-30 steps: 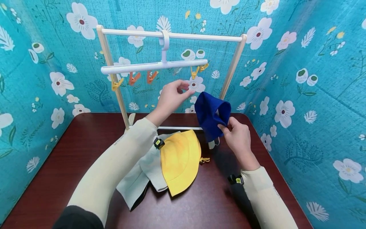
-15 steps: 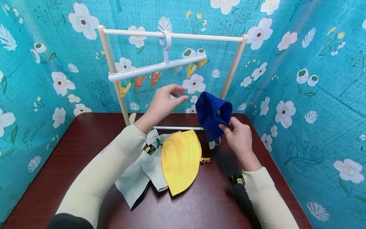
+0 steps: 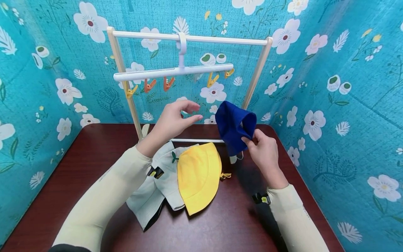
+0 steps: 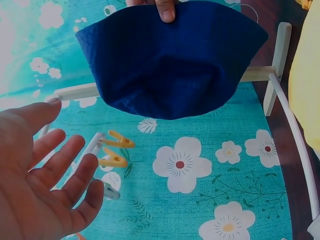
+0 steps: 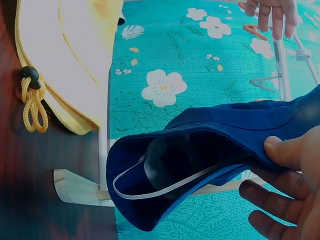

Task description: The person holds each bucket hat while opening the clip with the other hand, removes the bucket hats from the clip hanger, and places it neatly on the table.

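Note:
My right hand [image 3: 264,148] pinches the brim of a dark blue bucket hat [image 3: 231,127] between thumb and fingers, holding it up on the right side of the rack. In the right wrist view a white elastic cord [image 5: 165,192] loops across the hat's opening. My left hand [image 3: 174,117] hovers to the left of the hat, apart from it, thumb and fingers spread and holding nothing. Above it hangs a white clip hanger [image 3: 151,73] carrying orange clips [image 3: 168,84] and yellow clips [image 3: 212,79]; a pale clip [image 5: 265,81] shows in the right wrist view.
A wooden rack [image 3: 226,40] stands at the back of the dark red table [image 3: 233,217], the hanger hooked on its top bar. Below lie a yellow hat [image 3: 198,178] with a cord and pale grey hats [image 3: 168,182], partly overlapping. Flowered teal cloth [image 3: 346,140] encloses the back and sides.
My left hand has drawn back from near the hanger, moving down and left. The hanger swung and tilted, then came closer to level. My right hand and the blue hat stay nearly in place.

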{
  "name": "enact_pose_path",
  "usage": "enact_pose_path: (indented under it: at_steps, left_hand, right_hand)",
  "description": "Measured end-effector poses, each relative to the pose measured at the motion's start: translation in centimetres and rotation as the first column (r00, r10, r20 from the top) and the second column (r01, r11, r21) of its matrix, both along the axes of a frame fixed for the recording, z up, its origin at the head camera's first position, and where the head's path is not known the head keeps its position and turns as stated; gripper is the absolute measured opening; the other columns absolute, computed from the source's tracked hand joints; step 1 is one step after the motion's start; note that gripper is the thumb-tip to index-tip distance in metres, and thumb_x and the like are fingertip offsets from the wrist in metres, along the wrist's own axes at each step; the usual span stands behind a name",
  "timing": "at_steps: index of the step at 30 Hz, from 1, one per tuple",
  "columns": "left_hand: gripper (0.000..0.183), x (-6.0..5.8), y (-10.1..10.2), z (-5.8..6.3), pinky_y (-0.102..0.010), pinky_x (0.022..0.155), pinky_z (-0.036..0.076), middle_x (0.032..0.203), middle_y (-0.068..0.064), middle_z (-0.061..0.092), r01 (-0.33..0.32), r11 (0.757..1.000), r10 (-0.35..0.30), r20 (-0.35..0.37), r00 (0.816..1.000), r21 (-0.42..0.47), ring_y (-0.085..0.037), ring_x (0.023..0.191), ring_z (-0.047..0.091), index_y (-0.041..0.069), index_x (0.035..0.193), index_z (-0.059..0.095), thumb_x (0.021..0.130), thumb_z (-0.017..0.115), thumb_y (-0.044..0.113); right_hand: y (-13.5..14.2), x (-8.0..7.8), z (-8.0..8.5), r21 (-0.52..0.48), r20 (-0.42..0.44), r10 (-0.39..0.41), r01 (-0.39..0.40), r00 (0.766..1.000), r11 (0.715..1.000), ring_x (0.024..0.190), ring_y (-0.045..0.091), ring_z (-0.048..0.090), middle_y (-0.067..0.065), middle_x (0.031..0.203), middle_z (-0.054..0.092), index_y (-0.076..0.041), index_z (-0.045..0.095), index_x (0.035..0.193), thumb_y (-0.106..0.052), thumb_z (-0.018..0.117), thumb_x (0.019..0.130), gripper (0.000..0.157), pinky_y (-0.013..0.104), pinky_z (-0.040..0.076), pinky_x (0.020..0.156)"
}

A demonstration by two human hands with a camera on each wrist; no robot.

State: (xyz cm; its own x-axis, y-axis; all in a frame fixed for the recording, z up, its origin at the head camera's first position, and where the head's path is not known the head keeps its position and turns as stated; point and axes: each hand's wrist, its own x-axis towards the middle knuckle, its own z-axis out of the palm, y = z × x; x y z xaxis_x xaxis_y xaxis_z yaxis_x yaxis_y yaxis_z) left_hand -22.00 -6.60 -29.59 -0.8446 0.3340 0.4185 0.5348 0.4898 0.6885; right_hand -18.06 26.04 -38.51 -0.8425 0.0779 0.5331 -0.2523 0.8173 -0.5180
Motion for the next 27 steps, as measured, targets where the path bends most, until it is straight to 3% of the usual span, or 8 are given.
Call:
enact_pose_path:
  at_steps: [6, 20, 27]
  left_hand:
    - [0.036, 1.2, -1.1, -0.4, -0.04, 0.092, 0.054, 0.12, 0.012, 0.069, 0.005, 1.0, -0.006, 0.036, 0.999, 0.013, -0.011, 0.112, 0.062, 0.027, 0.123, 0.071, 0.093, 0.074, 0.047]
    - [0.042, 4.8, -3.9, -1.0, -0.044, 0.102, 0.051, 0.127, 0.006, 0.068, -0.005, 0.999, 0.003, -0.041, 0.999, -0.05, -0.014, 0.12, 0.06, 0.022, 0.128, 0.07, 0.091, 0.079, 0.041]
    - [0.043, 6.0, -5.4, -1.9, -0.043, 0.101, 0.052, 0.125, 0.009, 0.069, -0.011, 1.0, 0.01, -0.047, 0.999, -0.022, -0.011, 0.118, 0.061, 0.025, 0.127, 0.071, 0.088, 0.082, 0.039]
  right_hand:
    - [0.1, 0.2, -0.1, -0.002, -0.003, 0.007, -0.007, 1.0, 1.0, 0.056, 0.02, 0.054, 0.007, 0.078, 0.072, -0.012, 0.07, 0.101, -0.033, 0.077, 0.092, 0.024, 0.034, 0.043, 0.046]
    - [0.2, 0.5, -0.4, 0.005, -0.042, 0.018, -0.018, 0.999, 1.0, 0.055, 0.02, 0.052, 0.005, 0.076, 0.071, -0.012, 0.069, 0.098, -0.027, 0.08, 0.091, 0.02, 0.033, 0.042, 0.046]
    - [0.3, 0.6, -0.4, -0.001, -0.057, 0.022, -0.022, 0.998, 1.0, 0.055, 0.019, 0.051, 0.003, 0.071, 0.067, -0.012, 0.068, 0.094, -0.027, 0.08, 0.091, 0.019, 0.033, 0.041, 0.046]
